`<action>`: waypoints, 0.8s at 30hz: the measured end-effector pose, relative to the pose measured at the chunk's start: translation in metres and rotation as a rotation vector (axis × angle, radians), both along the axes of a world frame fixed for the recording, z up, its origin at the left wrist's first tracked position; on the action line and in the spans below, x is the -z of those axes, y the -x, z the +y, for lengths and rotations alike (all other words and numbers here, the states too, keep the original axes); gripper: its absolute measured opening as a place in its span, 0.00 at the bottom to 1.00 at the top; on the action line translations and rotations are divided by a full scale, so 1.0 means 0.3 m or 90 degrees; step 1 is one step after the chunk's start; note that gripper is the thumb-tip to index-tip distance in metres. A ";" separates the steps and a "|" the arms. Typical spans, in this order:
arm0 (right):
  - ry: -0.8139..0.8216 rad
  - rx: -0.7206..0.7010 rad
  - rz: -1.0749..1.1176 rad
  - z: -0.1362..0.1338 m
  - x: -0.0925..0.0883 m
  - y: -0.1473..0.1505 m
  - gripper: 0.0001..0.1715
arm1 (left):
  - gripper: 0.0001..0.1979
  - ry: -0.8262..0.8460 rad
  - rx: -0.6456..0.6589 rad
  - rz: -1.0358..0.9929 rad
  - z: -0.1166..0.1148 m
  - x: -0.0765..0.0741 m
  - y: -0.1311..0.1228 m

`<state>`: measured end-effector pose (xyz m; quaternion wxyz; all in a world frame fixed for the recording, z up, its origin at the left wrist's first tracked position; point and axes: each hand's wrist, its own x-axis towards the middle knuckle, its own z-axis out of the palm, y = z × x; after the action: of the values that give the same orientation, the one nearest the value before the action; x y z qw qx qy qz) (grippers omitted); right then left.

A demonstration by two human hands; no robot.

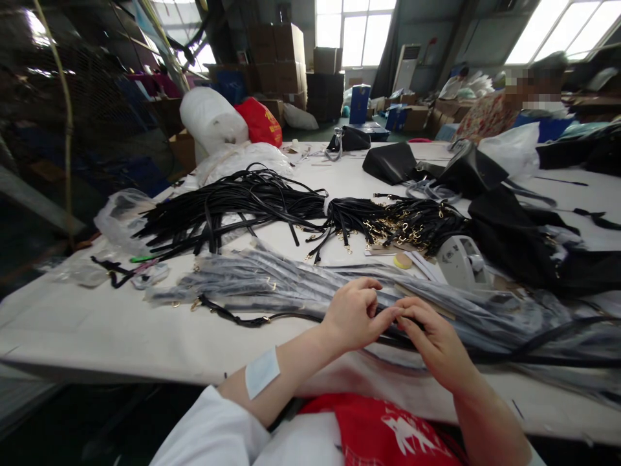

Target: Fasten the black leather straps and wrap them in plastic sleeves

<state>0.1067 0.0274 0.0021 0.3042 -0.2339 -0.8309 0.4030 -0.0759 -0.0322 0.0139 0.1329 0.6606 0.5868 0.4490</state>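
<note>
My left hand (354,315) and my right hand (434,336) meet at the front of the table, thumbs and fingertips pinched together. Between them they hold a thin black strap (295,316), though the gripped spot is mostly covered by my fingers. Leftward, the strap runs to a gold clasp (195,303) lying on the table. Under and behind my hands lies a layer of straps in clear plastic sleeves (252,278). Farther back is a big bundle of black straps (242,200), tied with a white band (328,206), with gold hooks (402,223) at its right end.
A white tape dispenser (463,264) and a round yellow-edged item (402,261) sit beyond my right hand. Black bags (524,233) cover the table's right side. Plastic wrap (123,223) lies at left. Another person (504,107) is at the far right, near cartons (279,58) and windows.
</note>
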 end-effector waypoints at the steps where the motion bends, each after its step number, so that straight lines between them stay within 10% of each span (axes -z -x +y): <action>1: -0.003 0.004 0.002 -0.002 0.002 0.001 0.10 | 0.24 0.004 -0.001 -0.007 0.000 0.001 0.000; 12: -0.068 0.029 0.027 -0.033 -0.006 0.033 0.09 | 0.19 0.002 0.079 -0.176 0.002 0.003 0.007; 19: -0.154 0.107 0.038 -0.041 -0.009 0.029 0.09 | 0.21 0.031 -0.024 0.095 -0.018 -0.046 0.014; 24: -0.253 0.061 0.017 -0.027 -0.031 0.009 0.08 | 0.20 0.066 0.104 0.060 0.000 -0.043 0.027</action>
<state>0.1039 0.0193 0.0115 0.3740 -0.2036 -0.8778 0.2191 -0.0841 -0.0322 0.0267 0.1752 0.7187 0.5590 0.3745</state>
